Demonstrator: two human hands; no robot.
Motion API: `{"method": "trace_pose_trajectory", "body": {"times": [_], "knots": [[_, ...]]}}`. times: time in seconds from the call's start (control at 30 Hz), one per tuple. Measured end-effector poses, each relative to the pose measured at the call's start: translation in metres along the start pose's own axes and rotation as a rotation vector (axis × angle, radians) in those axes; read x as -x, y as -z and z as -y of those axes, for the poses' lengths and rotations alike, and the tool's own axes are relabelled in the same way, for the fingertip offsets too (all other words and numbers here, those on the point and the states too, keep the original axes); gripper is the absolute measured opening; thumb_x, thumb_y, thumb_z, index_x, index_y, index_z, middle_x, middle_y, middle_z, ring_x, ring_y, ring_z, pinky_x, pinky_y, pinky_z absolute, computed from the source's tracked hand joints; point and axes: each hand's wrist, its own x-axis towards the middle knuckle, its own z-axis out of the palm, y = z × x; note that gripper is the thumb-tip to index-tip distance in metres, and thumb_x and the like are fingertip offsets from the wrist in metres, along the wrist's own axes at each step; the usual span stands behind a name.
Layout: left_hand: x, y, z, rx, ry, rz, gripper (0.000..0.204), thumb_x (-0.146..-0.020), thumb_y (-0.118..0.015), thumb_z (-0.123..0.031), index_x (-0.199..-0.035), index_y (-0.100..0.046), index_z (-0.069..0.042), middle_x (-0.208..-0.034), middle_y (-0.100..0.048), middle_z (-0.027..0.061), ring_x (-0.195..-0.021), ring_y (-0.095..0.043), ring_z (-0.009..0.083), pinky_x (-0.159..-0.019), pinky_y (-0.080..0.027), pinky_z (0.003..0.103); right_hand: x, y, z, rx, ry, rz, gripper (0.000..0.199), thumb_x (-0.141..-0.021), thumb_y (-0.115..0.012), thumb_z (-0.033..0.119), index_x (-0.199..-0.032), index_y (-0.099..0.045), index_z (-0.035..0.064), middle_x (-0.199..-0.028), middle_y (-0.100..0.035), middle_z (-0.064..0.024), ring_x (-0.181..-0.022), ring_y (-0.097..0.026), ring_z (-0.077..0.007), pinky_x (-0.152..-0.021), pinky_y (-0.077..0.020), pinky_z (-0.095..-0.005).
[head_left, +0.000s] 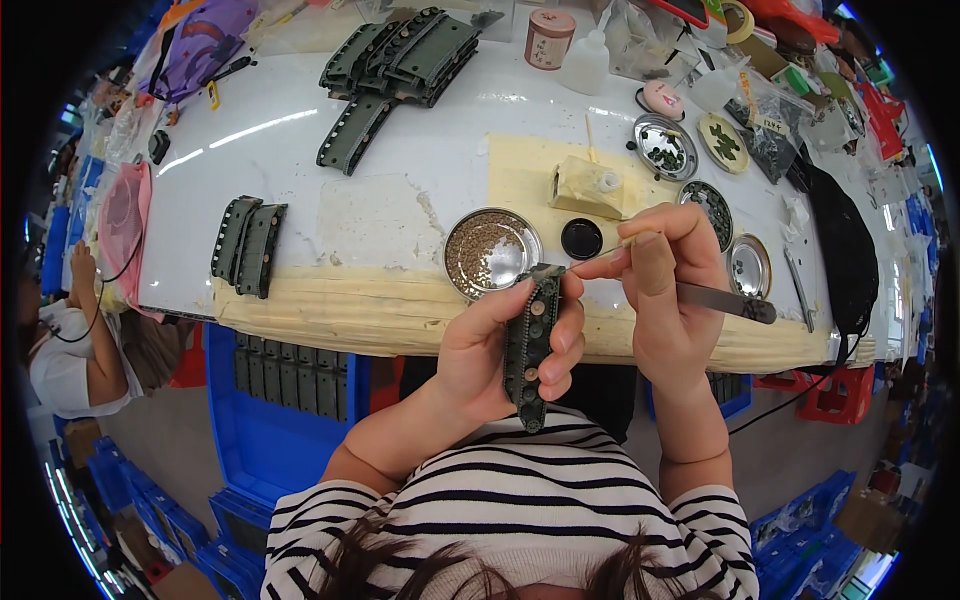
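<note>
My left hand [495, 345] grips a dark green strip [530, 345] dotted with round studs, holding it upright just in front of the table edge. My right hand [665, 290] pinches a thin stick [598, 255] whose tip touches the top of the strip. The same hand also holds metal tweezers [728, 300] that point out to the right. Just beyond the strip sits a round metal dish [490, 250] with tiny brownish pieces in it, and a small black cap [581, 238] lies to its right.
More green strips lie in a pile [400, 60] at the back and as a pair [247, 245] at the left. Several small metal dishes [665, 147] and a beige block [588, 187] stand at the right. Blue crates [290, 400] sit under the table. Another person [75, 340] is at far left.
</note>
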Motion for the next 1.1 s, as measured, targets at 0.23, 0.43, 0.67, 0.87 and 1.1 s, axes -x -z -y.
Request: {"method": "trace_pose_trajectory", "body": {"times": [0.23,0.43,0.67,0.87,1.1], "knots": [[0.002,-0.014,-0.004,-0.286,-0.115,-0.142,0.055,-0.099,-0.031,-0.037,-0.137,-0.031,0.003,-0.095,-0.054,0.0134,-0.076,-0.056,0.0218,-0.065,-0.052,0.037,-0.019,0.016,-0.001,0.271,0.138,-0.184,0.012,-0.092,-0.058,0.008,-0.093,-0.056,-0.0033,-0.082,-0.056,-0.003,-0.062,-0.052,-0.0058,-0.059,-0.0495,-0.0214],[0.004,-0.025,-0.002,-0.608,-0.207,-0.296,0.062,-0.098,-0.035,-0.039,-0.141,-0.026,0.005,-0.111,-0.054,0.0155,-0.095,-0.058,0.0218,-0.081,-0.054,0.043,-0.04,0.027,-0.012,0.915,0.369,-0.191,0.007,-0.08,-0.068,0.001,-0.085,-0.063,0.0002,-0.073,-0.054,-0.0044,-0.055,-0.047,-0.0088,-0.051,-0.0378,-0.0232],[0.018,-0.023,-0.019,-1.354,-0.305,-0.299,0.043,-0.09,-0.061,-0.019,-0.124,-0.052,0.005,-0.097,-0.055,0.0077,-0.089,-0.054,0.0133,-0.075,-0.048,0.028,-0.029,0.021,0.002,0.731,0.466,-0.249,0.005,-0.084,-0.066,0.003,-0.085,-0.062,-0.0002,-0.077,-0.056,-0.0039,-0.061,-0.052,-0.0092,-0.054,-0.0424,-0.0235],[0.015,-0.03,-0.016,-1.547,-0.388,-0.303,0.041,-0.083,-0.07,-0.013,-0.117,-0.058,0.005,-0.088,-0.055,0.0073,-0.082,-0.053,0.0133,-0.07,-0.043,0.025,-0.002,0.002,0.016,0.158,0.072,0.125,0.014,-0.096,-0.052,0.012,-0.098,-0.049,-0.002,-0.089,-0.057,-0.0059,-0.083,-0.063,-0.012,-0.069,-0.0497,-0.0218],[0.016,-0.034,-0.017,-1.589,-0.339,-0.315,0.041,-0.083,-0.07,-0.013,-0.118,-0.058,0.004,-0.089,-0.055,0.0077,-0.081,-0.054,0.013,-0.066,-0.045,0.024,-0.001,-0.002,0.012,0.2,-0.006,0.158,0.023,-0.099,-0.046,0.024,-0.097,-0.047,0.0009,-0.077,-0.045,0.0004,-0.059,-0.037,-0.0013,-0.072,-0.0553,-0.0291]]}}
